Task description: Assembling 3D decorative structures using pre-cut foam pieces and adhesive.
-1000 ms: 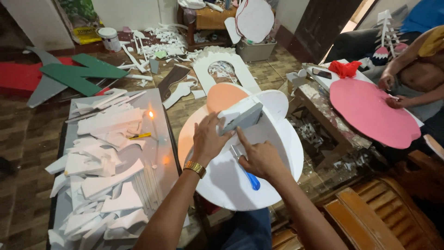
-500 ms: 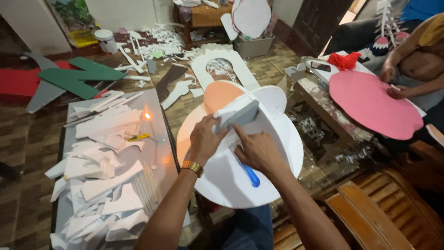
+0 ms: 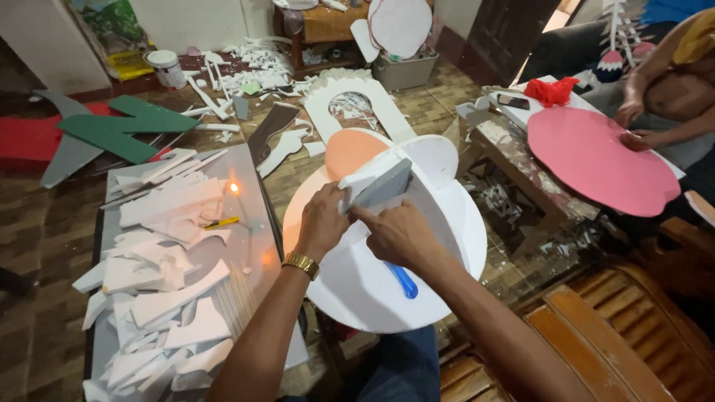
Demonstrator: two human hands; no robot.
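Scraps of white foam (image 3: 160,298) cover the grey sheet (image 3: 257,253) I see just left of the big white foam disc (image 3: 372,290), my landmark. Beyond the disc, brown tiled floor (image 3: 30,246) carries a green cut-out (image 3: 123,130), a white arch-shaped piece (image 3: 356,104) and a paint tub (image 3: 165,68). Right of the disc, another person's hand (image 3: 642,139) rests on a pink disc (image 3: 596,156).

My left hand (image 3: 322,223) grips the near-left end of a grey-faced foam block (image 3: 381,186), fingers curled shut around it. My right hand (image 3: 398,234) presses on the block from the near side, fingers bent, and is closed on a blue-handled tool (image 3: 402,281) whose handle sticks out toward me. The block sits over the disc's upper middle, its long axis running from near-left to far-right, far end tilted up.
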